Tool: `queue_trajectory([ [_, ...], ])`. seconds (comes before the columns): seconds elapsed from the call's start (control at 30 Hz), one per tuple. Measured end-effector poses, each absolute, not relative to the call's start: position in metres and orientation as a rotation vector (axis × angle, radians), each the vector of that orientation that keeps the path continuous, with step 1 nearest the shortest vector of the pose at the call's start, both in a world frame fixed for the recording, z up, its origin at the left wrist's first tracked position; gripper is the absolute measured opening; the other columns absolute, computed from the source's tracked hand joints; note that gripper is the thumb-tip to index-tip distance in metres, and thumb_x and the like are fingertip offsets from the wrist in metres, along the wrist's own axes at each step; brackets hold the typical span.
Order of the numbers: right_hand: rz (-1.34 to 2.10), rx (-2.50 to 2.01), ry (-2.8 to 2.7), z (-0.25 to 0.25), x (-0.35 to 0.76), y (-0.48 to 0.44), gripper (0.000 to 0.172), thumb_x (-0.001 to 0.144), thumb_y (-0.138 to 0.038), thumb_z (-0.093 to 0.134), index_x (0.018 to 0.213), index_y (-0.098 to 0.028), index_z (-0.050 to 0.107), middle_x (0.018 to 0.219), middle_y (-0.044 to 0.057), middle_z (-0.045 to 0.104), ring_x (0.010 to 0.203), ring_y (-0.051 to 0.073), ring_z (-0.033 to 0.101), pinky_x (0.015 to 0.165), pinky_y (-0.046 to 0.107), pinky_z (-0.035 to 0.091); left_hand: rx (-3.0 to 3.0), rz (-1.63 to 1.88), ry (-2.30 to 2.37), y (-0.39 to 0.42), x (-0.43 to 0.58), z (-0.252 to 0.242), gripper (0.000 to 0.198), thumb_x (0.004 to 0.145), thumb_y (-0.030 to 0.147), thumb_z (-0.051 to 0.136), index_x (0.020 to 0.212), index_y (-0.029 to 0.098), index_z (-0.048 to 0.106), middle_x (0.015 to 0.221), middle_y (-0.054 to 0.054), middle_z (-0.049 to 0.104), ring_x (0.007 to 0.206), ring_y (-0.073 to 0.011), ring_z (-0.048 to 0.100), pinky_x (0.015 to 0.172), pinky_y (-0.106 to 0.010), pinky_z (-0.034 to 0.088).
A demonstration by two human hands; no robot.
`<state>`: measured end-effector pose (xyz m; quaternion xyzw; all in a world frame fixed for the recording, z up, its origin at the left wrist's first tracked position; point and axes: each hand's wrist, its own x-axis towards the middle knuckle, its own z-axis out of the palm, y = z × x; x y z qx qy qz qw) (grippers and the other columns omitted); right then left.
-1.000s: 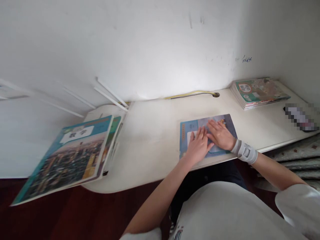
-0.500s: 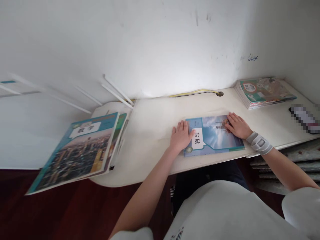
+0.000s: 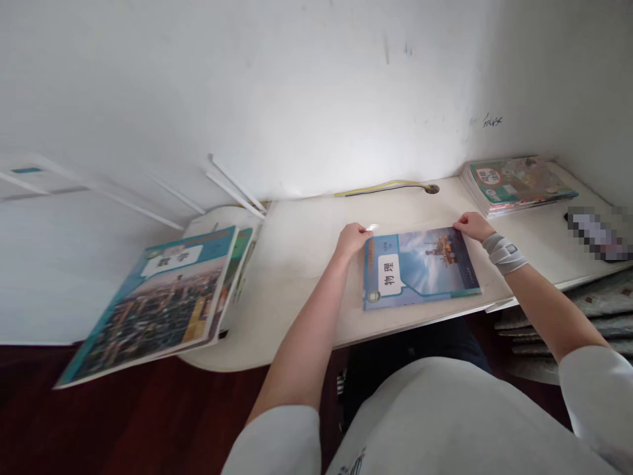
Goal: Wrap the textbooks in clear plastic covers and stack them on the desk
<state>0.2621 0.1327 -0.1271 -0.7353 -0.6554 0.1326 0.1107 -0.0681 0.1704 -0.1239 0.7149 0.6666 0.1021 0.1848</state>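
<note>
A blue book (image 3: pixel 425 267) with an oil rig on its cover lies near the front edge of the white desk (image 3: pixel 301 264). My left hand (image 3: pixel 353 239) pinches the clear film at the book's upper left corner, where a bit of it shines. At the upper right corner, my right hand (image 3: pixel 473 226), with a grey band on its wrist, is closed on the edge of the book or its film; which of the two is too small to tell.
Books with a city cover (image 3: pixel 158 297) stand out over the desk's left end, beside white rods (image 3: pixel 235 191). A book stack (image 3: pixel 519 185) and a blurred phone (image 3: pixel 596 234) are at the right. A yellow cable (image 3: pixel 386 187) runs along the wall.
Both hands lay flat on the cover before. They have moved to the book's two upper corners, and their fingers have closed there.
</note>
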Motion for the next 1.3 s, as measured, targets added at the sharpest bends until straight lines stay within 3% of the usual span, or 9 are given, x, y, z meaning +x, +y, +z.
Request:
queue_trajectory([
  [0.1, 0.327, -2.171, -1.897, -0.127, 0.253, 0.129, 0.017, 0.081, -0.025, 0.051, 0.088, -0.014, 0.063, 0.087, 0.009, 0.067, 0.079, 0.018, 0.059, 0.069, 0.026, 0.041, 2.050, 0.344, 1.922, 0.163, -0.066, -0.125, 0.019, 0.084, 0.030, 0.046, 0.084, 0.018, 0.061, 0.088, -0.004, 0.068, 0.082, -0.0172, 0.062, 0.068, -0.025, 0.041],
  [0.3, 0.021, -2.214, -1.919, -0.131, 0.222, 0.122, 0.028, 0.089, -0.016, 0.034, 0.109, -0.010, 0.052, 0.097, 0.017, 0.064, 0.087, 0.025, 0.059, 0.073, 0.032, 0.039, 2.102, 0.316, 2.055, 0.149, -0.058, -0.128, 0.024, 0.091, 0.026, 0.033, 0.101, 0.018, 0.053, 0.095, -0.013, 0.066, 0.091, -0.0250, 0.062, 0.074, -0.034, 0.043],
  [0.53, -0.103, -2.166, -2.016, -0.143, 0.213, 0.129, 0.030, 0.085, -0.006, 0.030, 0.107, -0.008, 0.050, 0.096, 0.018, 0.061, 0.090, 0.025, 0.056, 0.076, 0.034, 0.038, 2.133, 0.202, 2.094, 0.137, -0.051, -0.116, 0.029, 0.090, 0.022, 0.035, 0.114, 0.012, 0.049, 0.100, -0.019, 0.065, 0.102, -0.0297, 0.060, 0.083, -0.040, 0.044],
  [0.6, -0.103, -2.158, -2.019, -0.142, 0.214, 0.129, 0.029, 0.085, -0.006, 0.030, 0.106, -0.008, 0.051, 0.095, 0.018, 0.061, 0.089, 0.025, 0.056, 0.075, 0.033, 0.037, 2.231, 0.200, 2.064, 0.128, -0.044, -0.105, 0.037, 0.090, 0.021, 0.035, 0.125, 0.010, 0.043, 0.115, -0.022, 0.059, 0.113, -0.0308, 0.054, 0.090, -0.042, 0.042],
  [0.73, -0.106, -2.144, -2.015, -0.142, 0.215, 0.129, 0.028, 0.087, -0.008, 0.029, 0.105, -0.008, 0.051, 0.093, 0.017, 0.061, 0.086, 0.025, 0.056, 0.074, 0.033, 0.037, 2.443, 0.160, 1.820, 0.099, -0.021, -0.093, 0.057, 0.094, 0.039, 0.026, 0.142, 0.008, 0.023, 0.146, -0.023, 0.030, 0.136, -0.0363, 0.025, 0.104, -0.053, 0.027],
  [0.87, -0.115, -2.130, -1.999, -0.144, 0.214, 0.129, 0.026, 0.087, -0.009, 0.030, 0.103, -0.009, 0.051, 0.092, 0.017, 0.062, 0.084, 0.024, 0.056, 0.072, 0.032, 0.037, 2.360, -0.063, 1.643, 0.075, 0.000, -0.110, 0.079, 0.089, 0.062, 0.017, 0.145, 0.007, 0.021, 0.151, -0.021, 0.017, 0.139, -0.0403, 0.010, 0.107, -0.060, 0.017],
  [1.07, -0.048, -2.073, -1.990, -0.144, 0.221, 0.132, 0.027, 0.088, -0.012, 0.031, 0.105, -0.009, 0.051, 0.089, 0.016, 0.063, 0.081, 0.024, 0.056, 0.073, 0.033, 0.040, 2.422, -0.005, 1.723, 0.067, 0.004, -0.139, 0.080, 0.088, 0.063, 0.010, 0.146, 0.009, 0.018, 0.153, -0.017, 0.012, 0.140, -0.0384, 0.004, 0.109, -0.061, 0.007],
  [1.17, -0.050, -2.072, -1.987, -0.132, 0.220, 0.130, 0.032, 0.085, -0.011, 0.035, 0.113, -0.008, 0.050, 0.099, 0.019, 0.061, 0.086, 0.026, 0.057, 0.075, 0.036, 0.041, 2.454, 0.032, 1.726, 0.063, 0.003, -0.142, 0.078, 0.088, 0.062, 0.011, 0.146, 0.012, 0.019, 0.153, -0.016, 0.014, 0.140, -0.0388, 0.007, 0.109, -0.061, 0.008],
  [1.3, -0.187, -1.822, -2.133, -0.114, 0.184, 0.107, 0.039, 0.089, -0.020, 0.037, 0.123, -0.005, 0.048, 0.125, 0.023, 0.052, 0.114, 0.031, 0.048, 0.092, 0.043, 0.038, 2.452, 0.046, 1.738, 0.061, 0.005, -0.140, 0.074, 0.089, 0.060, 0.014, 0.146, 0.013, 0.022, 0.152, -0.017, 0.017, 0.139, -0.0396, 0.009, 0.109, -0.061, 0.008],
])
